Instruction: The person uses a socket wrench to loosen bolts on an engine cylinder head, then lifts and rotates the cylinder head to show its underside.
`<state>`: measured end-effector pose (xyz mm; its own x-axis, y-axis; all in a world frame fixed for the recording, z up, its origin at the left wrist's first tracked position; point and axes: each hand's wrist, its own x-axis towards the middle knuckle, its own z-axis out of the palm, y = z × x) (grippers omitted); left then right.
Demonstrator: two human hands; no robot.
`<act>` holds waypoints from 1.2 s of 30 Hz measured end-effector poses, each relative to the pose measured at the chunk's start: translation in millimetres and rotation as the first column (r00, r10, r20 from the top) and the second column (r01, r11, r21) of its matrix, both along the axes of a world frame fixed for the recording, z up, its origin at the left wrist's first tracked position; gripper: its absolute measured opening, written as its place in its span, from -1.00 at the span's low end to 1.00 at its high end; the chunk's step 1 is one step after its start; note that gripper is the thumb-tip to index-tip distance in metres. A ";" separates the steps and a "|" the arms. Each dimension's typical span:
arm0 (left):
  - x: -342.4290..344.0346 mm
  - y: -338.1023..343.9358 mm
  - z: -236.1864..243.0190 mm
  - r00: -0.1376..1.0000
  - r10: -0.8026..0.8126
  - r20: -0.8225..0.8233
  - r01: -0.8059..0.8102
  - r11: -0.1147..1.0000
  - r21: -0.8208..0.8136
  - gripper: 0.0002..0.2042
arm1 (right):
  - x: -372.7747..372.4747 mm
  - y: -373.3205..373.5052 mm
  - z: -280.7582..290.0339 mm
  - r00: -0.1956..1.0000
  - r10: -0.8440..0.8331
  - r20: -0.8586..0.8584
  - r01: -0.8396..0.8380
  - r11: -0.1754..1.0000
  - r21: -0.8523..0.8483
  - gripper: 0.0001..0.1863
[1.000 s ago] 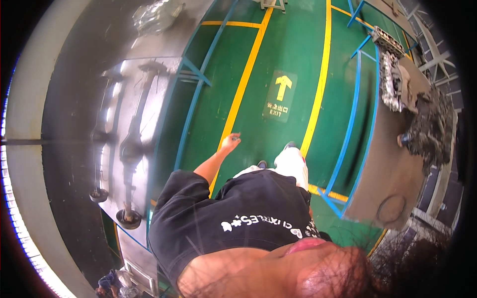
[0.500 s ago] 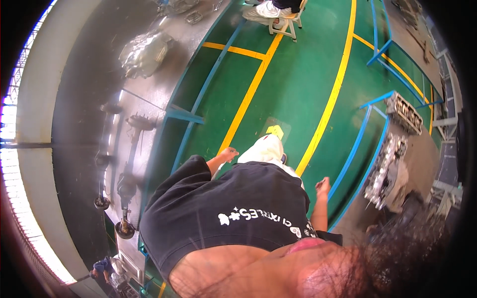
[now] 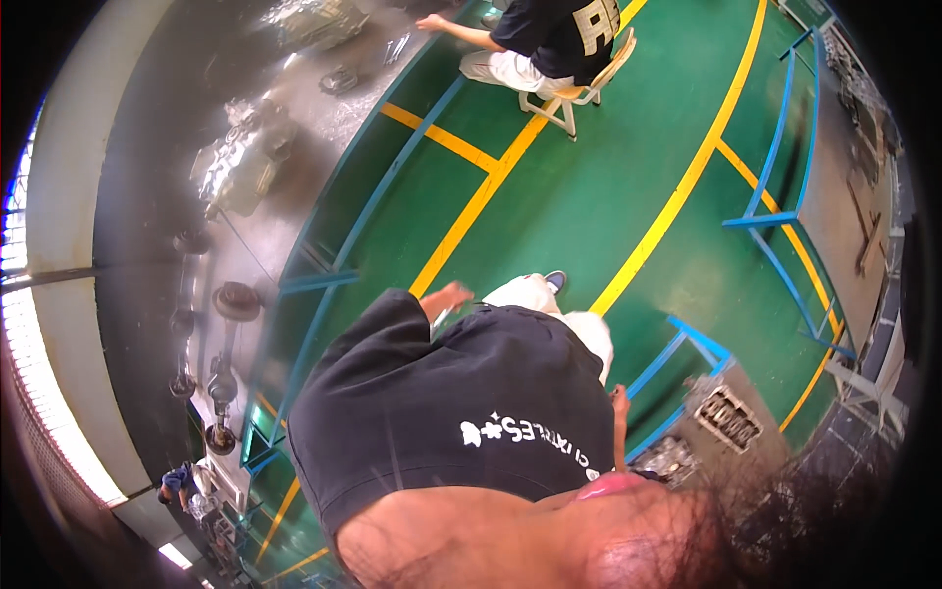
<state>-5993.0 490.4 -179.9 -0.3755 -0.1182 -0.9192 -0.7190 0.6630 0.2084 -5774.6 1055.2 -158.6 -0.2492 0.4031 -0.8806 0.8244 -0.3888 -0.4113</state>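
My left hand (image 3: 450, 297) hangs beside my white trousers (image 3: 520, 294), just beyond the black sleeve. Its fingers are smeared, and a narrow whitish strip shows below it; whether the hand holds this I cannot tell. Low at my right side is my right hand (image 3: 620, 399), small in view and partly cut off by my body, its fingers too unclear to read. Nearest to it stands a blue-framed workbench (image 3: 699, 339) bearing a metal engine part (image 3: 728, 417) with a row of openings. One shoe (image 3: 556, 282) shows on the green floor.
A long metal-topped bench (image 3: 265, 221) on the left carries an engine-like assembly (image 3: 240, 162) and axle-like parts (image 3: 224, 378). Ahead, a person in black (image 3: 564, 44) sits on a chair (image 3: 613, 69). Another bench (image 3: 834, 196) stands right. A second person (image 3: 179, 481) is far left.
I have moved forward along the floor: the seated person is nearer and the right bench has slid back toward me. A yellow patch on the floor ahead has gone from sight.
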 end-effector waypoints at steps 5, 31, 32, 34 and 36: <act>-245.2 131.1 22.5 0.878 0.110 -0.466 -0.019 0.980 0.196 -0.41 | -74.9 74.6 -27.4 0.983 0.183 -0.024 -0.181 0.981 0.065 -0.70; -874.1 455.1 -36.3 0.752 0.637 -0.168 -0.647 0.763 -0.004 -0.45 | -1265.6 502.1 42.8 0.940 0.336 -0.066 -0.330 0.940 0.086 -0.72; -905.7 453.5 -34.2 0.692 0.692 -0.206 -0.704 0.710 0.024 -0.45 | -1297.3 495.6 35.9 0.908 0.415 0.049 -0.417 0.908 0.036 -0.73; -978.2 447.1 -29.9 0.615 0.746 -0.255 -0.759 0.648 0.065 -0.45 | -1341.1 478.3 33.8 0.855 0.506 0.115 -0.509 0.861 -0.007 -0.75; -1048.0 435.8 -18.3 0.546 0.784 -0.294 -0.802 0.591 0.086 -0.44 | -1398.8 466.0 28.0 0.793 0.588 0.157 -0.589 0.807 -0.047 -0.75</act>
<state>-7041.0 926.2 -198.3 -0.3321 -0.5376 -0.7751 -0.8744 -0.1328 0.4667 -7173.4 1521.2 -130.6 -0.2987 0.2273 -0.9269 0.9466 0.1938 -0.2575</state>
